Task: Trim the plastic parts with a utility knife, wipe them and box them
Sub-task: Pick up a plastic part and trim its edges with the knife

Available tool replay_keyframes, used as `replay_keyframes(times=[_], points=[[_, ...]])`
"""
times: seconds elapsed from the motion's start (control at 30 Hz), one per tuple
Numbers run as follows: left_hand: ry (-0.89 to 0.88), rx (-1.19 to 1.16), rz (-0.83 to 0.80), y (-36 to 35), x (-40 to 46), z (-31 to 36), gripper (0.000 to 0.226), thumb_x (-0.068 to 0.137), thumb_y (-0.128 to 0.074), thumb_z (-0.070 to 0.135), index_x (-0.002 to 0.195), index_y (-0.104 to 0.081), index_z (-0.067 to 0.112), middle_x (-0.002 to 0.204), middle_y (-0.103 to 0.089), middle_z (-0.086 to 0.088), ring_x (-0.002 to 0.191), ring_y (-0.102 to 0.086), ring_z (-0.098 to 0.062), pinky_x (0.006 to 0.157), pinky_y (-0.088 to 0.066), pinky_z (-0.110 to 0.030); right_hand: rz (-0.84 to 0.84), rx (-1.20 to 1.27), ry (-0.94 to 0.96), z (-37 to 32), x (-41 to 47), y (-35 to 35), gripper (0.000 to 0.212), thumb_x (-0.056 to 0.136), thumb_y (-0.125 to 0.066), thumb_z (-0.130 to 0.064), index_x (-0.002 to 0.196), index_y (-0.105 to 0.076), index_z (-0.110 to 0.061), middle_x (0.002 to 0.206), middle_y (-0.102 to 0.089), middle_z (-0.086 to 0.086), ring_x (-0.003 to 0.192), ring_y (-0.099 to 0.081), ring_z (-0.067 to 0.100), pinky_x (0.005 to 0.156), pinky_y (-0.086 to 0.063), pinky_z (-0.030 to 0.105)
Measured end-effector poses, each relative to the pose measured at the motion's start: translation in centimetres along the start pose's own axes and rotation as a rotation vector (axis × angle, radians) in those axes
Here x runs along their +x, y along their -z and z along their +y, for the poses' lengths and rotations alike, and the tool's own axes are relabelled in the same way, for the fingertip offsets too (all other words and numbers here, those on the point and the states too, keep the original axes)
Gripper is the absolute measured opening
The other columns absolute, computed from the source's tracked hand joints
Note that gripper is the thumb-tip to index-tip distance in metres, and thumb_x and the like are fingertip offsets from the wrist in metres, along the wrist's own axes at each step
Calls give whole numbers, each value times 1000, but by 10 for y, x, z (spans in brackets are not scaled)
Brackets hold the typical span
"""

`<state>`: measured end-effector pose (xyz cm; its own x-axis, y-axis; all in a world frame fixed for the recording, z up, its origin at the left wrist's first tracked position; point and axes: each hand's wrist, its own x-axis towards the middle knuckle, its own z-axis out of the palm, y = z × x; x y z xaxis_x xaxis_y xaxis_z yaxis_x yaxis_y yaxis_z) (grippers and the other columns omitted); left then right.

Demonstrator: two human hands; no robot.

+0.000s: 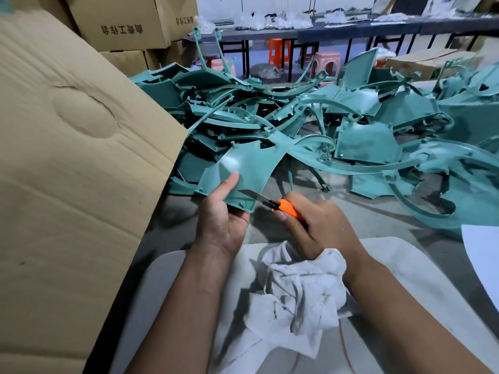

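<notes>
My left hand [221, 214] grips the near end of a teal plastic part [251, 163], thumb lying on its glossy face. A long curved strip runs from that part off to the right. My right hand [316, 225] holds an orange utility knife [272, 202]; its bare blade points left and lies against the part's lower edge, just right of my left thumb. A dirty white rag [294, 300] is bunched under my right wrist, on the pale surface in front of me.
A big heap of teal plastic parts [364, 117] covers the grey floor ahead. An open cardboard box flap [75, 157] rises on the left, with stacked cartons [121, 25] behind it. Tables and plastic stools [324, 63] stand at the back. A white sheet [483, 260] lies at right.
</notes>
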<state>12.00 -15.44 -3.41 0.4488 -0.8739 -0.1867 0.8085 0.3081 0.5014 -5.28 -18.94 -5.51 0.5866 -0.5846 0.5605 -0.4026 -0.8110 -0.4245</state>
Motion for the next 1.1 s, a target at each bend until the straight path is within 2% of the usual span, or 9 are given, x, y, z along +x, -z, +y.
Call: replay_keyframes(times=[0.2, 0.37, 0.53, 0.6, 0.67, 0.8, 0.9, 1.03, 1.1], points=[[33, 41, -15, -2, -5, 1, 48, 80, -66, 1, 128, -64, 0, 104, -77, -13, 86, -77, -21, 64, -60, -28, 126, -6, -77, -1, -3, 6, 41, 105, -39, -51, 88, -50, -16, 57, -48, -3, 51, -48, 25, 50, -41, 44], [58, 84, -44, -6, -9, -3, 59, 74, -69, 3, 133, -62, 1, 124, -71, -16, 99, -74, -25, 68, -61, -28, 295, 7, -141, 4, -2, 16, 28, 107, -47, -39, 89, -48, -19, 59, -43, -12, 51, -47, 20, 48, -38, 40], [50, 110, -125, 9, -1, 9, 23, 74, -70, 5, 94, -83, 7, 113, -76, -13, 99, -76, -23, 73, -62, -28, 399, 37, -245, 16, 2, 19, 36, 110, -48, -35, 80, -43, -17, 55, -43, -6, 48, -42, 13, 45, -32, 33], [40, 161, -165, 14, 1, 15, 21, 76, -70, 7, 91, -83, 10, 112, -76, -11, 101, -75, -23, 83, -62, -31, 468, 56, -313, 24, 4, 23, 37, 111, -49, -31, 76, -41, -23, 57, -40, -9, 49, -40, 9, 46, -26, 23], [22, 194, -212, 16, 1, 20, 22, 77, -70, 8, 94, -83, 13, 111, -77, -9, 99, -75, -22, 86, -62, -32, 519, 69, -414, 35, 3, 29, 41, 111, -48, -31, 72, -38, -24, 58, -40, -6, 52, -37, 8, 48, -26, 24], [-25, 173, -222, 17, 1, 26, 20, 78, -69, 7, 87, -84, 17, 99, -79, -3, 89, -77, -16, 68, -61, -25, 461, 36, -524, 49, -1, 33, 42, 110, -47, -34, 75, -45, -10, 61, -49, 4, 56, -39, 16, 53, -29, 29], [-35, 184, -215, 20, 2, 27, 22, 82, -65, 9, 86, -84, 21, 97, -80, 0, 86, -77, -13, 66, -60, -23, 436, 43, -530, 46, -1, 31, 42, 110, -48, -33, 73, -45, -11, 60, -47, 3, 56, -39, 14, 52, -29, 27], [-90, 250, -200, 20, 3, 23, 27, 88, -63, 14, 102, -82, 27, 116, -76, -2, 103, -73, -19, 94, -59, -41, 417, 61, -413, 36, 0, 27, 43, 111, -48, -33, 70, -38, -25, 57, -41, -4, 53, -38, 11, 50, -26, 26], [-94, 222, -168, 19, 4, 19, 31, 86, -65, 15, 112, -79, 23, 121, -74, -4, 107, -72, -20, 96, -57, -42, 367, 82, -314, 30, 0, 25, 41, 111, -48, -33, 72, -40, -23, 55, -42, -4, 50, -41, 13, 48, -27, 25]])
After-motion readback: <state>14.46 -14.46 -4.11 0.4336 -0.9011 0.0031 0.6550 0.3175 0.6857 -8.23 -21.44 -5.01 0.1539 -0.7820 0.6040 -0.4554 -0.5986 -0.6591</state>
